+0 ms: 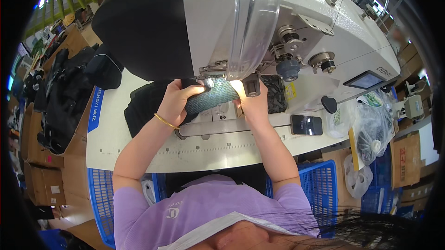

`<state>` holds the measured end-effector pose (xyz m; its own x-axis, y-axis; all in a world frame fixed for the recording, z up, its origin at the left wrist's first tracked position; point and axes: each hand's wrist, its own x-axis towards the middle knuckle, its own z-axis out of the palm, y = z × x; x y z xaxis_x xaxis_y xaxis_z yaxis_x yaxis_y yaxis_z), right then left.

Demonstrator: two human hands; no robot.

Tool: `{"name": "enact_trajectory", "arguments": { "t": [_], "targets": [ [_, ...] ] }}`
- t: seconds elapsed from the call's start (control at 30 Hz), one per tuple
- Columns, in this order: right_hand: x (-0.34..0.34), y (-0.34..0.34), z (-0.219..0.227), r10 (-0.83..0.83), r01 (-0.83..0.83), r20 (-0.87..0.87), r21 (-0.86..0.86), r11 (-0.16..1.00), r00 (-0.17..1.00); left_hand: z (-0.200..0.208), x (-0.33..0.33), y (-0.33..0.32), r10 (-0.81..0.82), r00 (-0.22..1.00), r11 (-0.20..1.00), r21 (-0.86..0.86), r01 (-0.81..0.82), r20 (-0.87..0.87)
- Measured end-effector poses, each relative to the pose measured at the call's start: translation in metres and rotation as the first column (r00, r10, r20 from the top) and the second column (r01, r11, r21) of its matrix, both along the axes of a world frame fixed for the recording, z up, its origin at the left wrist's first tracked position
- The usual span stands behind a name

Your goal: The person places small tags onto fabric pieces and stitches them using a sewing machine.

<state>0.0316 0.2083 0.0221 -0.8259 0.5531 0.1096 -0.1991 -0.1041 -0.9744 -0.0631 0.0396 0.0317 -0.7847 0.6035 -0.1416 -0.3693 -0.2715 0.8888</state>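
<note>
A grey-green woven fabric piece (pixel 211 98) lies curved under the needle area of a white sewing machine (pixel 320 32), lit by the machine's lamp. My left hand (pixel 178 99) grips its left side, thumb on top and fingers folded under. At the piece's right edge, my right hand (pixel 254 104) pinches it, with some fingers hidden behind a dark machine part (pixel 251 85). Black fabric (pixel 146 104) spreads over the bed beside and beneath my left hand. The needle itself cannot be made out.
A phone (pixel 306 125) lies on the table's right side. Behind my right hand sits a heap of small black pieces (pixel 276 94). Dark bundles (pixel 69 97) are piled at the left. Blue crates (pixel 320 185) stand below the table edge, and plastic bags (pixel 373 132) hang at the right.
</note>
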Motion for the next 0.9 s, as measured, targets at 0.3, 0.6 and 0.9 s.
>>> {"name": "enact_trajectory", "arguments": {
  "t": [0.3, 0.6, 0.9],
  "targets": [
    [0.051, -0.028, -0.004, 0.038, -0.038, 0.063, 0.003, 0.999, 0.997, -0.004, 0.043, -0.021, -0.168, 0.986, 0.985, 0.037, 0.168, 0.016],
    [0.061, -0.043, -0.011, 0.104, -0.101, 0.024, -0.085, 0.991, 0.994, -0.013, 0.056, -0.021, -0.127, 0.990, 0.992, -0.016, 0.128, 0.056],
    [0.053, -0.040, -0.011, 0.084, -0.087, -0.043, -0.053, 0.995, 0.995, -0.001, 0.049, -0.020, -0.070, 0.996, 0.995, -0.066, 0.073, 0.055]
  ]
}}
